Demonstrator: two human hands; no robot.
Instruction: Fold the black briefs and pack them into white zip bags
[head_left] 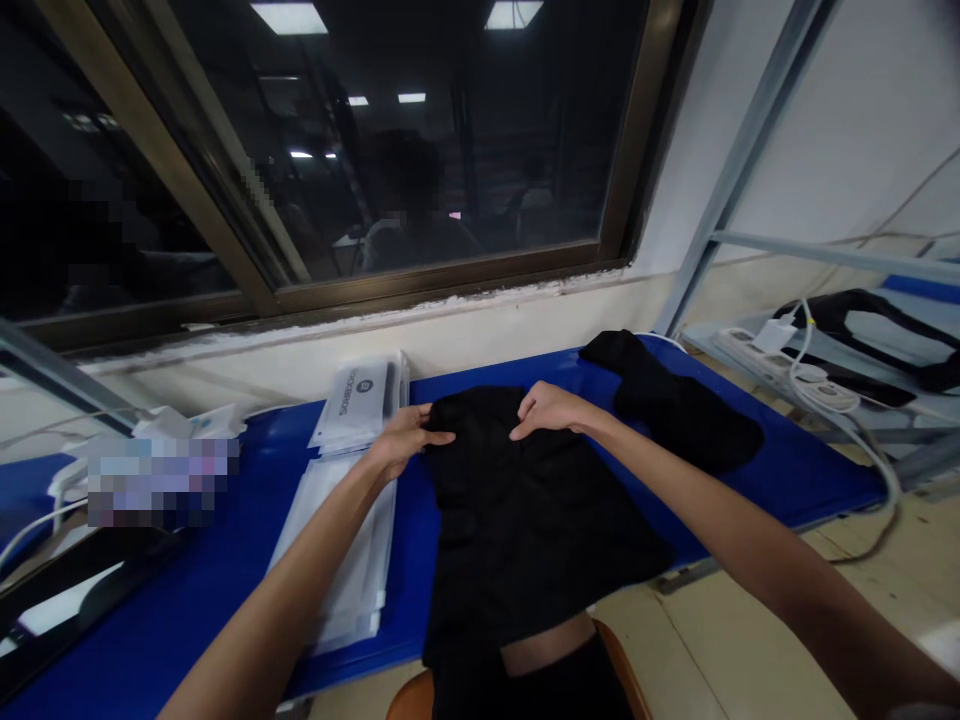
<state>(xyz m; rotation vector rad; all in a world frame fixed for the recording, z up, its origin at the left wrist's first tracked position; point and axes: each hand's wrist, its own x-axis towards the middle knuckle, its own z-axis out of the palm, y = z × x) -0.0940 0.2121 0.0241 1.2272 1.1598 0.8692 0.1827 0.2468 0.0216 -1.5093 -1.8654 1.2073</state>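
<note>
A black cloth garment [525, 520] lies spread on the blue table [780, 480], its far end gathered in front of me. My left hand [405, 440] is at the garment's far left edge, fingers on the cloth and pinching it. My right hand [547, 410] grips a fold of the same edge, a little to the right. A second black garment [671, 400] lies bunched beyond my right hand. Left of my left forearm are stacks of flat packets in clear plastic [356, 405], partly hidden by that arm.
A white power strip [780, 365] with a charger and cable sits on a low shelf to the right, by a black object [862, 330]. A blurred item [161, 480] stands at the table's left. A dark window [405, 130] and wall rise behind the table.
</note>
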